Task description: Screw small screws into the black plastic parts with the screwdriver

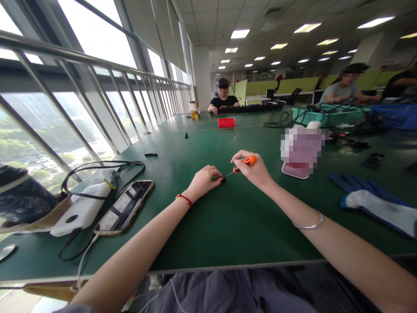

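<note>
My right hand [252,167] is closed round the orange and black handle of a screwdriver [249,161]. Its thin metal shaft slants down to the left. At the tip lies a small black piece [223,178] on the green table [208,234]. The fingers of my left hand [205,180] pinch this piece from the left and hold it against the tabletop. What kind of part it is, I cannot make out; it is tiny and partly covered by the fingertips.
Left: a phone [125,208], a white power bank [83,204] and black cable. Right: blue-and-white gloves [378,202] and a pixelated object [302,150]. Farther off are a red box [226,123], black bits [150,154], a green basket [329,116] and people seated at the table.
</note>
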A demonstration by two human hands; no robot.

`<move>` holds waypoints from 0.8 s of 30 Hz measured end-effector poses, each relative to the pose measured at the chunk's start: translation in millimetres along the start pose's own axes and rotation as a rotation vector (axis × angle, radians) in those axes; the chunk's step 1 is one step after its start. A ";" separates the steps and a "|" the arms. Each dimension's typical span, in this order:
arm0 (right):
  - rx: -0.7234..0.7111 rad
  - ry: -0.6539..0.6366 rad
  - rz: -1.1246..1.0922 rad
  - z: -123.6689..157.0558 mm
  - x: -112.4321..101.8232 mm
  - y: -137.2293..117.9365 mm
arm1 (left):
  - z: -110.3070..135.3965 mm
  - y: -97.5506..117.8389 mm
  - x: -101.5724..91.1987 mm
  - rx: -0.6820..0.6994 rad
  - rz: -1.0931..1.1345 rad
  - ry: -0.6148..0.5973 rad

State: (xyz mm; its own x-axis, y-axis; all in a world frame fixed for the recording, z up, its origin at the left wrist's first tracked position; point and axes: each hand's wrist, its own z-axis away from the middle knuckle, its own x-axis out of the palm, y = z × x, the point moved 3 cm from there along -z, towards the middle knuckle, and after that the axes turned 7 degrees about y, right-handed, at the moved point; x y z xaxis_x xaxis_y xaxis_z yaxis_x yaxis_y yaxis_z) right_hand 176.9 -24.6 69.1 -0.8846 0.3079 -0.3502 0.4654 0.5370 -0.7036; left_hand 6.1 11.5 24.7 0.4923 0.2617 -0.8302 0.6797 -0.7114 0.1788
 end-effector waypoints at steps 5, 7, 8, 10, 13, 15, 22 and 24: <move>0.071 0.066 -0.023 -2.7 -1.5 3.8 | -0.9 0.5 -0.1 0.000 0.020 0.003; 0.078 0.096 -0.054 -3.6 -1.1 6.6 | -1.1 1.1 0.0 -0.006 0.036 0.004; 0.073 0.102 -0.074 -3.8 -0.4 7.9 | -1.0 1.2 0.1 -0.013 0.044 0.005; 0.045 0.089 -0.103 -3.7 1.4 9.3 | -0.7 0.9 0.3 -0.029 0.055 0.010; -0.019 0.093 -0.087 -2.1 1.7 8.0 | -0.1 0.6 0.0 -0.043 0.049 0.017; -0.063 0.116 -0.058 -0.8 0.4 7.1 | 0.0 1.1 -0.6 -0.044 0.029 0.019; -0.101 0.044 0.249 1.1 9.9 31.0 | 0.4 2.3 -7.8 -0.055 -0.018 0.138; -0.111 -0.036 0.285 2.1 14.8 36.3 | 1.3 3.4 -11.9 -0.035 -0.030 0.176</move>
State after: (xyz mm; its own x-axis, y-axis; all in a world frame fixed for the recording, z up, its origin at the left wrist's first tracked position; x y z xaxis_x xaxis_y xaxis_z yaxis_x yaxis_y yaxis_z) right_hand 180.6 -2.2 37.1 -0.7178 0.4312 -0.5466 0.6931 0.5166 -0.5027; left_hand 1.8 5.2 34.5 0.5569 0.3944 -0.7310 0.7126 -0.6791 0.1765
